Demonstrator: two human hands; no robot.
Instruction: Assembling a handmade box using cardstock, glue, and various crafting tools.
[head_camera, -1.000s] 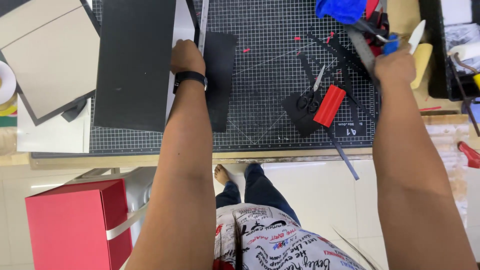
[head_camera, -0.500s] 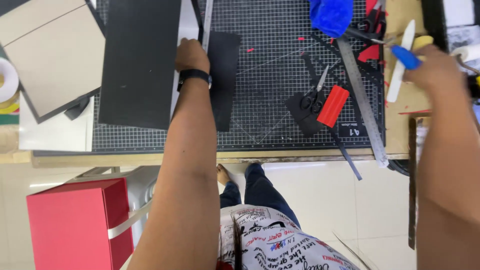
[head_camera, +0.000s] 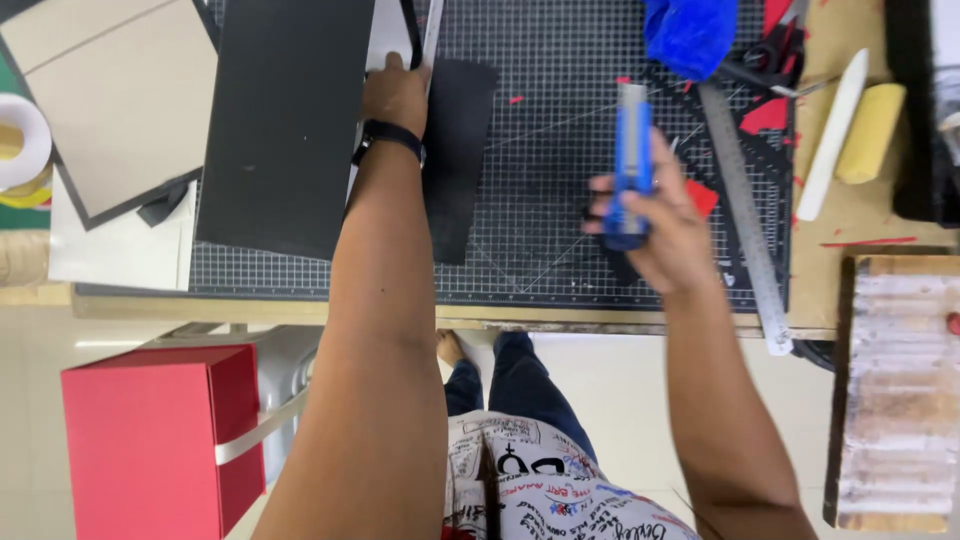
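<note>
Right hand closed around a blue knife, held above the cutting mat, right of centre. Left hand lies flat, fingers pressing a black strip on the mat's left half. Steel ruler lies along the mat's right edge. Large black sheet overlaps the mat's left side.
</note>
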